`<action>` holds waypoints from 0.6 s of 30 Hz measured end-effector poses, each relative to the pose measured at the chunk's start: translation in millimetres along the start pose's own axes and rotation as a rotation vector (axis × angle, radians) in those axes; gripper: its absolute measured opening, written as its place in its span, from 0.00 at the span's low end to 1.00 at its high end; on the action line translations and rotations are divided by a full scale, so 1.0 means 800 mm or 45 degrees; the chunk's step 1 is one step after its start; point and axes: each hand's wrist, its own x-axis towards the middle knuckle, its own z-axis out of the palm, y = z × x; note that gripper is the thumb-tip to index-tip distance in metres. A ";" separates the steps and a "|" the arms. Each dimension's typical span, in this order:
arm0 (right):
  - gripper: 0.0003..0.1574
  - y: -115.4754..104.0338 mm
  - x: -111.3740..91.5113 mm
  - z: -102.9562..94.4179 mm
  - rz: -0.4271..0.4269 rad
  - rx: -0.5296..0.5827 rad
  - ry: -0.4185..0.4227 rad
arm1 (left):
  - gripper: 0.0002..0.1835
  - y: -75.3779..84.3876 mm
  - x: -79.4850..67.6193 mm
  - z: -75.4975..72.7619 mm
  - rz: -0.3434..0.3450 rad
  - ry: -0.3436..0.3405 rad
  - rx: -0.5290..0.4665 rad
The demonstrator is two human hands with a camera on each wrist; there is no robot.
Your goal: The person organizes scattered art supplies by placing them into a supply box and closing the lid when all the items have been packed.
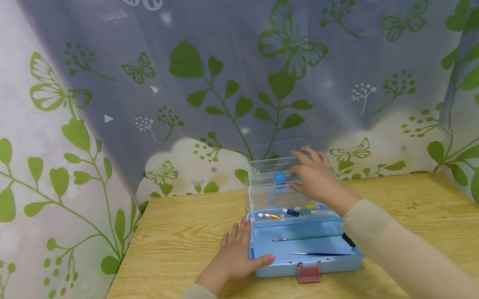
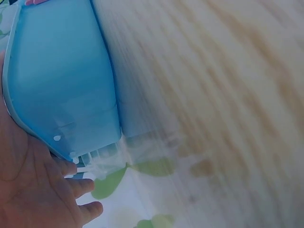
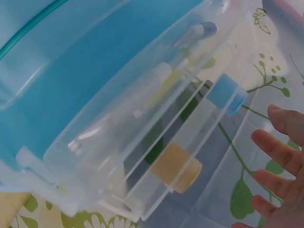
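A light-blue plastic box [image 1: 278, 271] stands on the table with its clear upper trays [image 1: 262, 182] raised at the back. My left hand [image 1: 235, 255] rests against its left side, thumb over the front rim; the left wrist view shows the fingers along the blue wall. Over the right of the trays is my right hand [image 1: 316, 177], fingers spread and holding nothing. A small blue jar [image 3: 225, 94] and an orange jar [image 3: 176, 166] sit in a tray near its fingertips; in the head view the orange one is hidden. Several paint tubes [image 1: 271, 215] lie in the lower tray.
Inside the box lie a green-handled paintbrush [image 1: 307, 237] and a dark-blue paintbrush [image 1: 321, 254]. A pink latch [image 1: 309, 272] hangs at the box front. Around it spreads the wooden table [image 1: 179, 243]; a patterned curtain [image 1: 219, 137] stands close behind.
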 end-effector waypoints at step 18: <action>0.13 0.021 -0.041 -0.019 -0.036 0.014 0.085 | 0.60 0.002 0.000 0.001 -0.008 -0.011 0.022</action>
